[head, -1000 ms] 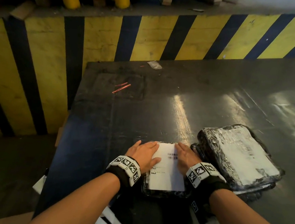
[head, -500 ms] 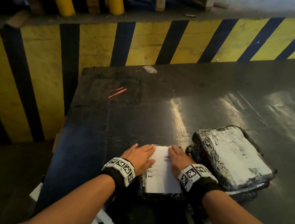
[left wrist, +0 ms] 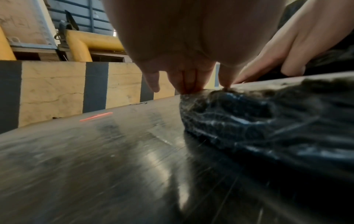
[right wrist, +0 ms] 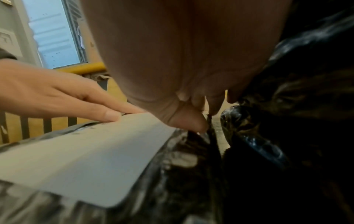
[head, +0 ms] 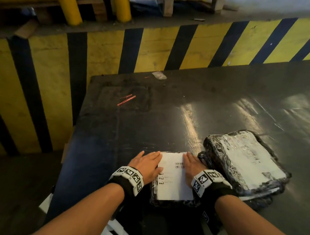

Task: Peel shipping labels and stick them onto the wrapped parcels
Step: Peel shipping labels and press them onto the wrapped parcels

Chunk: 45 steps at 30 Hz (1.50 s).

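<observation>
Flat on the near edge of the dark table (head: 230, 112): a parcel (head: 170, 201) wrapped in black crinkled film, with a white shipping label (head: 173, 179) laid on its top face. Long axis of label and parcel alike running away from the body, slightly tilted to the left at the far end.

Left hand (head: 144, 164) pressed on the label's left margin, right hand (head: 193, 167) on its right margin, both with fingers straight and held together, palms down, gripping nothing. From the left wrist view, fingertips (left wrist: 188, 89) touching the parcel's far left edge; from the right wrist view, thumb (right wrist: 191, 121) down at the label's right border where paper meets film. Bare strip of label lying between the two hands, directly under and equally near to both (so either could sweep across it, judging by the layout).

Likely step: smoothing the label down; outward strokes along the long axis probably needed next, toward the near end, which looks unpressed.

Label: matte, thin, rounded at its corner, printed with small dark text, and following the parcel's gentle crown. Film: glossy, wrinkled, likely slippery and prone to trapping bubbles under the paper.

Just beside on the right, touching or nearly so: a stack of wrapped parcels (head: 243, 161), the top one already bearing a label under shiny film. Farther off on the table, thin red strips (head: 126, 100) and a small scrap (head: 159, 75).
</observation>
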Each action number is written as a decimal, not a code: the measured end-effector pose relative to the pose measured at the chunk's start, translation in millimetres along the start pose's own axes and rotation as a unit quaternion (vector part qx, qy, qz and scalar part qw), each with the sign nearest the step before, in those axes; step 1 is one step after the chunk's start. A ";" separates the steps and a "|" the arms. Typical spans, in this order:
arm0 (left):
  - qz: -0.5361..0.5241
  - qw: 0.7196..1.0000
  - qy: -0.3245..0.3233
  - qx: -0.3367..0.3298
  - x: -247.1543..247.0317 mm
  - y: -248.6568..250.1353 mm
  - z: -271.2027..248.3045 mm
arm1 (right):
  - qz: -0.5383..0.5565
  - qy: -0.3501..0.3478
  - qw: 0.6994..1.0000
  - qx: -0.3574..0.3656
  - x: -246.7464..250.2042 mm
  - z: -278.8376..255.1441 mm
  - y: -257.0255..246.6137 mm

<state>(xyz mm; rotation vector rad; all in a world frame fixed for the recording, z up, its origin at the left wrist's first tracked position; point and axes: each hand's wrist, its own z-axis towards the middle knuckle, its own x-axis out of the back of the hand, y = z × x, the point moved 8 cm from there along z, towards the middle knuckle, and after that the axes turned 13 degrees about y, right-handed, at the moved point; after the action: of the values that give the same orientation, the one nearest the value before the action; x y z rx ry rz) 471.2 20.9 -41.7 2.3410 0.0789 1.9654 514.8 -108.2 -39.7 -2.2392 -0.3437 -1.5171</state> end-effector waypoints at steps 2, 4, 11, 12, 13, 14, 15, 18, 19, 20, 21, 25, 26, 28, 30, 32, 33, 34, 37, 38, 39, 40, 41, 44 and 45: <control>0.006 1.000 0.001 0.008 -0.2 -5.3 -4.3 | -0.006 0.000 1.000 -0.016 -3.0 0.0 4.9; 0.004 1.000 0.001 0.017 3.5 -2.5 -6.8 | -0.008 0.009 1.000 -0.023 -0.6 0.8 5.0; -0.016 0.998 -0.016 -0.051 -8.2 30.3 -19.9 | -0.074 -0.047 0.993 0.077 -19.2 -26.2 -21.4; -0.012 0.998 -0.016 -0.054 -9.3 28.4 -21.1 | -0.082 -0.057 0.992 0.079 -23.8 -28.7 -19.5; -0.008 0.998 -0.014 -0.057 -9.0 26.1 -21.9 | -0.082 -0.061 0.992 0.074 -25.3 -29.5 -15.8; -0.007 0.998 -0.015 -0.057 -9.3 23.8 -23.7 | -0.079 -0.062 0.993 0.065 -25.5 -30.8 -10.6; -0.008 0.998 -0.019 -0.053 -9.6 21.8 -25.9 | -0.075 -0.062 0.994 0.053 -25.7 -32.1 -4.8; -0.011 0.999 -0.016 -0.034 -6.3 18.3 -30.9 | -0.058 -0.038 0.997 0.019 -17.0 -41.4 5.3; -0.017 0.999 -0.012 -0.028 -3.8 19.5 -33.4 | -0.045 -0.025 0.999 0.015 -12.4 -44.7 5.0; -0.027 0.999 -0.007 -0.023 -2.0 22.6 -36.9 | -0.029 -0.015 0.999 0.018 -8.0 -48.9 2.3; -0.038 0.999 -0.001 -0.023 -0.8 27.4 -41.5 | -0.016 -0.007 0.999 0.032 -4.0 -52.6 -2.5; -0.060 0.996 0.007 -0.061 -8.8 50.0 -62.9 | -0.044 -0.026 0.991 0.122 -10.5 -66.6 -19.0; -0.051 0.996 0.005 -0.071 -12.4 52.7 -67.1 | -0.061 -0.039 0.988 0.136 -16.7 -69.7 -19.0; -0.018 0.996 -0.002 -0.085 -16.5 53.3 -73.0 | -0.088 -0.060 0.983 0.148 -27.0 -76.1 -16.0; 0.013 0.995 -0.003 -0.094 -16.5 48.9 -74.1 | -0.093 -0.065 0.983 0.145 -27.6 -78.8 -11.3; 0.034 0.995 -0.011 -0.092 -16.2 41.8 -76.0 | -0.096 -0.071 0.982 0.145 -25.1 -81.6 -5.7; 0.039 0.995 -0.018 -0.086 -15.6 38.4 -78.0 | -0.094 -0.071 0.983 0.144 -24.2 -82.1 -1.8; 0.040 0.996 -0.023 -0.077 -15.6 35.2 -80.2 | -0.091 -0.070 0.983 0.142 -23.9 -82.9 2.3; 0.037 0.997 -0.017 -0.068 -8.6 34.9 -85.4 | -0.098 -0.059 0.984 0.138 -24.4 -85.9 10.2; 0.039 0.997 -0.009 -0.072 -5.9 38.7 -85.7 | -0.103 -0.057 0.983 0.143 -23.8 -87.9 9.4; 0.042 0.996 -0.002 -0.077 -4.4 43.8 -85.8 | -0.107 -0.055 0.981 0.152 -23.6 -90.9 6.5; 0.042 0.995 0.008 -0.086 -3.5 50.1 -85.5 | -0.111 -0.053 0.978 0.166 -24.0 -93.8 3.1; 0.040 0.995 0.015 -0.095 -4.3 57.7 -85.8 | -0.117 -0.052 0.975 0.182 -25.2 -98.2 -0.3; 0.032 0.993 0.009 -0.110 -15.1 73.5 -89.7 | -0.123 -0.058 0.969 0.208 -33.5 -107.9 -1.4; 0.029 0.994 0.004 -0.105 -18.3 72.8 -91.7 | -0.126 -0.058 0.968 0.207 -36.8 -108.7 2.1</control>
<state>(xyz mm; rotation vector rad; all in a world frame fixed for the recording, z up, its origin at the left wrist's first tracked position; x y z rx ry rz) 376.7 -50.5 -36.9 2.2251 -0.1892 1.9048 412.3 -159.7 -39.2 -2.0051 -0.9212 -1.2819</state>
